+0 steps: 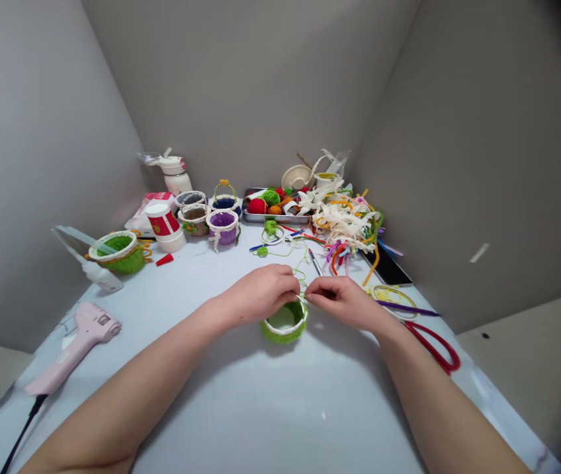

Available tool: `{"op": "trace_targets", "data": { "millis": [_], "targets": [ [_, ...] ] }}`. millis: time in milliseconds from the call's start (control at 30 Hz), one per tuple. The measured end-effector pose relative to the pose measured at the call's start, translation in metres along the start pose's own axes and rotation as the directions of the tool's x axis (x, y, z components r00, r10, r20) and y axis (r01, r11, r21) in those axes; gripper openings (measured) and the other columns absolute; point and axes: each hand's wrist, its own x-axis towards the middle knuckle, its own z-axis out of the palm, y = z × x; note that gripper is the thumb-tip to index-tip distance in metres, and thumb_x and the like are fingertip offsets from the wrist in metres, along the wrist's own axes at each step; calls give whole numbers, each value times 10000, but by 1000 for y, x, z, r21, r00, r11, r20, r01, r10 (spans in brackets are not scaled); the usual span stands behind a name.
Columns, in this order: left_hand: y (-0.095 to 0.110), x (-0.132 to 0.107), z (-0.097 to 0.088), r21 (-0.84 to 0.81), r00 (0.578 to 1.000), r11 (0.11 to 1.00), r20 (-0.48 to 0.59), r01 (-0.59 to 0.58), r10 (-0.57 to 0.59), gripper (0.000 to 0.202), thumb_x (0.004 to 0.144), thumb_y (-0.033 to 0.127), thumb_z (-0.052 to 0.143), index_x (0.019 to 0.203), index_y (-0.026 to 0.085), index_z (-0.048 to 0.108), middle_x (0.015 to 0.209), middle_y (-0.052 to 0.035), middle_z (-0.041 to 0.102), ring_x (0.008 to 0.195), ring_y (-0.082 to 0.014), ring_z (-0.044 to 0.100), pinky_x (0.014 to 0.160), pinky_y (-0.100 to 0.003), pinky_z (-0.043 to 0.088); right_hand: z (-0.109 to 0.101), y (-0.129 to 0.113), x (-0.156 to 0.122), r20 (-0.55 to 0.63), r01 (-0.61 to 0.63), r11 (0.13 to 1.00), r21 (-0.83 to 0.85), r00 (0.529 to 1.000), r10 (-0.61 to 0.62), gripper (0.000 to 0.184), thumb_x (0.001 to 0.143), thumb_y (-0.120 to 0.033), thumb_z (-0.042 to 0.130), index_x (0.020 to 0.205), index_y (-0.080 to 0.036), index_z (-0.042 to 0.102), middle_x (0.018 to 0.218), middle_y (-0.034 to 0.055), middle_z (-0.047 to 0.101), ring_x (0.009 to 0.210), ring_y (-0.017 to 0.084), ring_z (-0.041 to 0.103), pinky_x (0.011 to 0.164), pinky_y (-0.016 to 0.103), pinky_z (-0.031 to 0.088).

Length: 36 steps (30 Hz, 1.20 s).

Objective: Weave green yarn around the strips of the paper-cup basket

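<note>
A small round green yarn-covered cup (pixel 284 325) with a white rim sits on the white table (pixel 241 408) in front of me. My left hand (pixel 261 293) curls over its far rim with fingers closed on it. My right hand (pixel 344 301) pinches a thin green strand (pixel 302 280) at the cup's right rim, fingertips nearly touching the left hand's. The strand runs back toward loose green yarn (pixel 271 230) farther up the table.
Pink glue gun (pixel 79 342) lies at left, red scissors (pixel 433 342) at right. Farther back stand a green basket (pixel 118 251), a red and white cup (pixel 164 224), small decorated baskets (pixel 222 226), a metal tray of yarn balls (pixel 270 203) and a pile of pipe cleaners (pixel 349 230).
</note>
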Motion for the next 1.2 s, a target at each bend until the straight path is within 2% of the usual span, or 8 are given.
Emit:
{"op": "trace_targets", "data": {
  "millis": [100,367,600,700,767,933,1100,1200],
  "targets": [
    [-1,-1,3,43,999,998,-18,39,-38,195,897,241,483,874,154,656,869,-51,607,804,-146,561,717,-243,427,-1,-6,-4,27,13,999,-31,1000,-12,208,856,-284,516,849,-144,670,735,15,619,640,117,496,571,220,381],
    [6,-1,11,81,980,978,-59,193,-188,225,890,262,470,837,155,660,849,-53,628,797,-172,575,727,-283,442,-6,-27,-10,28,57,982,-181,998,-52,175,857,-238,519,862,-170,680,743,17,643,639,120,534,576,218,394],
    [9,-1,10,99,964,960,-69,262,-256,229,867,251,470,817,151,669,828,-67,644,775,-187,592,704,-291,452,-4,-43,3,-39,-91,971,-222,996,84,227,838,-309,538,729,-174,685,609,0,626,536,116,498,483,219,355],
    [10,0,9,96,960,955,-62,279,-274,221,853,237,472,808,154,672,826,-68,649,768,-193,598,694,-295,457,-1,-51,6,-55,-102,947,-306,995,89,218,828,-293,542,703,-185,685,610,7,654,534,129,532,486,228,359],
    [10,0,9,94,956,952,-58,293,-288,213,840,218,474,800,155,673,827,-68,654,765,-194,602,689,-293,458,3,-56,6,-72,-89,901,-425,995,65,208,832,-274,536,717,-190,688,651,24,680,575,148,573,521,242,369],
    [8,0,10,85,954,951,-70,296,-291,212,823,199,462,783,157,666,809,-67,659,758,-196,603,685,-295,458,13,-70,6,-94,-120,705,-699,993,76,166,852,-230,519,778,-197,664,762,57,689,699,183,626,558,260,331],
    [5,-1,9,56,948,947,-58,316,-313,202,794,177,461,758,157,659,805,-69,661,757,-195,602,688,-295,458,14,-77,9,57,16,573,-820,997,55,145,875,-173,508,824,-213,637,785,34,649,678,164,616,511,271,246],
    [5,-1,7,28,947,947,-40,321,-319,207,778,156,463,774,159,669,812,-63,667,769,-191,603,705,-291,459,10,-77,10,154,119,528,-841,988,21,145,864,-136,522,825,-221,633,772,24,626,643,156,598,501,283,217]
  ]
}}
